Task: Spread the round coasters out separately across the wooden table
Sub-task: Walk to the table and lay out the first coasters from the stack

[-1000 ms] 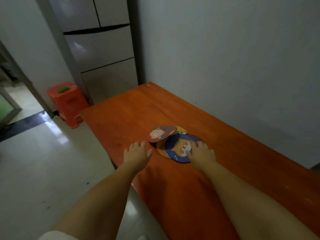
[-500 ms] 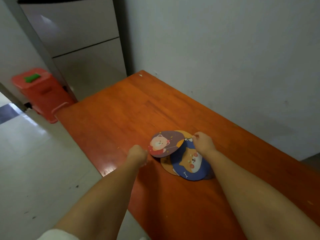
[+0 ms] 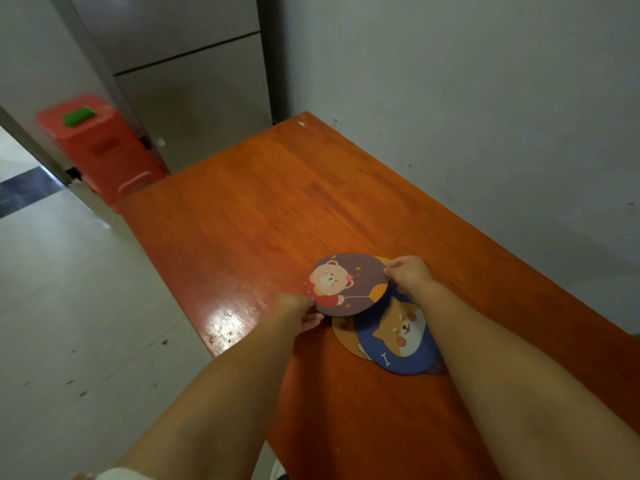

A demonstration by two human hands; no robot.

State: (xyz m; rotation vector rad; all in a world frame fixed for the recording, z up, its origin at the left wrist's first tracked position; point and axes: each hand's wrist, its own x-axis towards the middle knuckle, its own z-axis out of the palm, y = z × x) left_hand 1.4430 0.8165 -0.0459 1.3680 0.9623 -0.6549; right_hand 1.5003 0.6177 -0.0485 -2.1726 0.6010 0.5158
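1. My left hand [image 3: 294, 306] and right hand [image 3: 408, 271] both have fingers pinched on the bear coaster [image 3: 346, 284], opposite edges.
2. It overlaps the blue dog coaster [image 3: 398, 337] and orange coaster [image 3: 346, 336] on the table [image 3: 277, 209].

A long orange-brown wooden counter [image 3: 263, 216] runs from the near right to the far left, its right side close along a pale wall, with a bright glare patch on its left edge. Lying on it near the middle are a round blue coaster with a shiba dog picture [image 3: 398, 336] and, partly under that one, a round orange coaster [image 3: 343, 332] whose left rim shows. A third round orange coaster edge [image 3: 379, 291] peeks out farther back, mostly hidden.
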